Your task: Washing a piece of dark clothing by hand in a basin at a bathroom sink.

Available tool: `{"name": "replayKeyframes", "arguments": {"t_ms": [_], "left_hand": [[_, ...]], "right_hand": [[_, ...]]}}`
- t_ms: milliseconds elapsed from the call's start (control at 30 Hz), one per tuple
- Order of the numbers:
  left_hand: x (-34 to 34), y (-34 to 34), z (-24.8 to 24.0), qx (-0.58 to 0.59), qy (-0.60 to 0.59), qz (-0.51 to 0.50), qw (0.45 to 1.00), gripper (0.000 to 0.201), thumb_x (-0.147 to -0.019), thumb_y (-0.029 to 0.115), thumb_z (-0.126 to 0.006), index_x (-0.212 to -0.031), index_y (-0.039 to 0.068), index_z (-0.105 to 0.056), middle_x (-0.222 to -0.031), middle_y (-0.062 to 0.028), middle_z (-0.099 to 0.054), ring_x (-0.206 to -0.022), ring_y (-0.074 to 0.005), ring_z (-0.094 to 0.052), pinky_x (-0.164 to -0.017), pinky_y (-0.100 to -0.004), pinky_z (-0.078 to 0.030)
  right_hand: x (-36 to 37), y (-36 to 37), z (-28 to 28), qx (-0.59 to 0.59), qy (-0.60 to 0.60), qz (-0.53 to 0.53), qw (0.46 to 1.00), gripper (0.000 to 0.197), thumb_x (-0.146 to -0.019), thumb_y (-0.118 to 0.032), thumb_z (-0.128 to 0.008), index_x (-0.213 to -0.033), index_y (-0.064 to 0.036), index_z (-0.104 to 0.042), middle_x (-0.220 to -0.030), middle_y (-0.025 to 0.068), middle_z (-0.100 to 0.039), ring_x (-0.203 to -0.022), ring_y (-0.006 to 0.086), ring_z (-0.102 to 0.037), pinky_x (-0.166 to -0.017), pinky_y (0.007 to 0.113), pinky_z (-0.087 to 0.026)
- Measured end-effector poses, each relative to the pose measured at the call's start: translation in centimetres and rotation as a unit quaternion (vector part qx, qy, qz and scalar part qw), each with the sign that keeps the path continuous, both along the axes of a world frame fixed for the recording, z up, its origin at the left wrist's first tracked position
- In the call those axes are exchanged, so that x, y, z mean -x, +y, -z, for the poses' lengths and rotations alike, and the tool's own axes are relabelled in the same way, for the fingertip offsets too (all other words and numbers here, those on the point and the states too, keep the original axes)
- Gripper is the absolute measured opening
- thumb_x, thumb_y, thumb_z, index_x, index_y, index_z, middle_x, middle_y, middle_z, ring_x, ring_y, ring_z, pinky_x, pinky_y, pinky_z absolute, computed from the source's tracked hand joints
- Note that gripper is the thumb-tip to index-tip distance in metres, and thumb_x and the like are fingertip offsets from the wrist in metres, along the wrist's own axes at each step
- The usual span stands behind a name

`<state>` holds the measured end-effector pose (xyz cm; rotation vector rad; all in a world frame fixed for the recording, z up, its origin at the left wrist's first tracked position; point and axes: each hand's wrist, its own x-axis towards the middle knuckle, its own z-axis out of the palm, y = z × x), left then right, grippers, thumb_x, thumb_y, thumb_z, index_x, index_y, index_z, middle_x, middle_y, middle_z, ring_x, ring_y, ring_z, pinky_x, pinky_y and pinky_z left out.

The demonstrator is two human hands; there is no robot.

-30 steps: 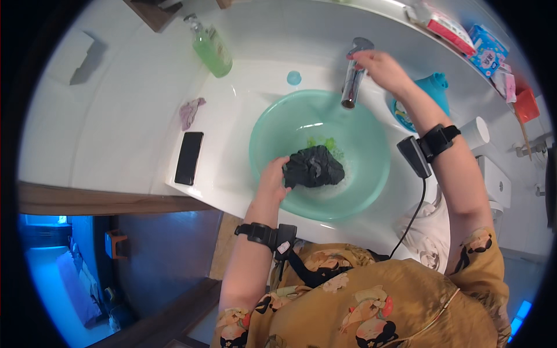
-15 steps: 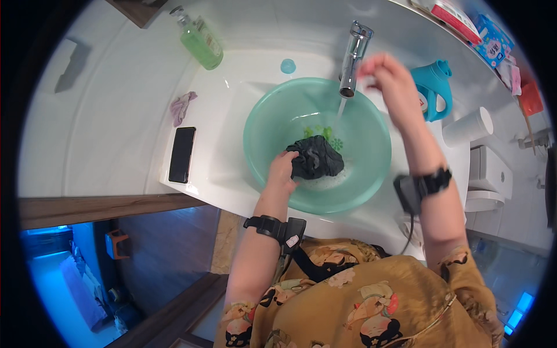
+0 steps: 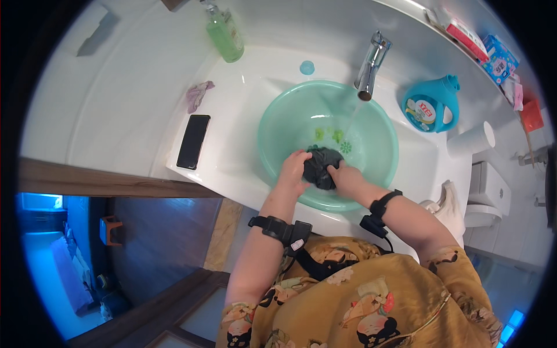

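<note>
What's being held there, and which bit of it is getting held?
A bunched dark cloth: the left grip has its left edge, the right grip its right side.

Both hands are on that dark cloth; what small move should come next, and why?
Perhaps ease the cloth toward the water: the left hand and right hand already grip it, and the tap's thin stream seems to fall into the basin beyond it.

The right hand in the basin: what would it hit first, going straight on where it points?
The dark cloth, which the right hand touches. Beyond that, perhaps the left hand or the green basin; depth is unclear in this one view.
</note>
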<state>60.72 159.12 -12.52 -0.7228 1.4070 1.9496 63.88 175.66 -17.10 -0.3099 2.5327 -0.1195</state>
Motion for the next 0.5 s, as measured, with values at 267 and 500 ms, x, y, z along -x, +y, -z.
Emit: {"name": "replayKeyframes", "arguments": {"t_ms": [267, 500], "left_hand": [[-0.8, 1.1, -1.1, 0.020, 0.019, 0.073, 0.997, 0.060, -0.086, 0.042, -0.050, -0.136, 0.014, -0.033, -0.134, -0.0076, -0.039, -0.125, -0.0282, -0.034, -0.098, -0.0612, -0.018], [-0.4, 3.3, -1.5, -0.127, -0.025, -0.021, 0.991, 0.060, -0.087, 0.059, -0.038, -0.129, 0.016, -0.042, -0.130, -0.0067, -0.044, -0.119, -0.0253, -0.041, -0.093, -0.0514, -0.034]], "right_hand": [[1.4, 4.2, -7.7, 0.459, -0.194, 0.350, 0.793, 0.028, -0.073, -0.023, -0.054, -0.096, -0.0071, -0.056, -0.077, 0.0057, -0.056, -0.066, 0.0167, -0.055, -0.055, 0.029, -0.046], [0.7, 6.0, -9.1, 0.692, -0.304, 0.373, 0.538, 0.028, -0.079, -0.022, -0.049, -0.095, 0.0000, -0.055, -0.076, 0.0119, -0.060, -0.059, 0.0215, -0.057, -0.059, 0.033, -0.048]]}}
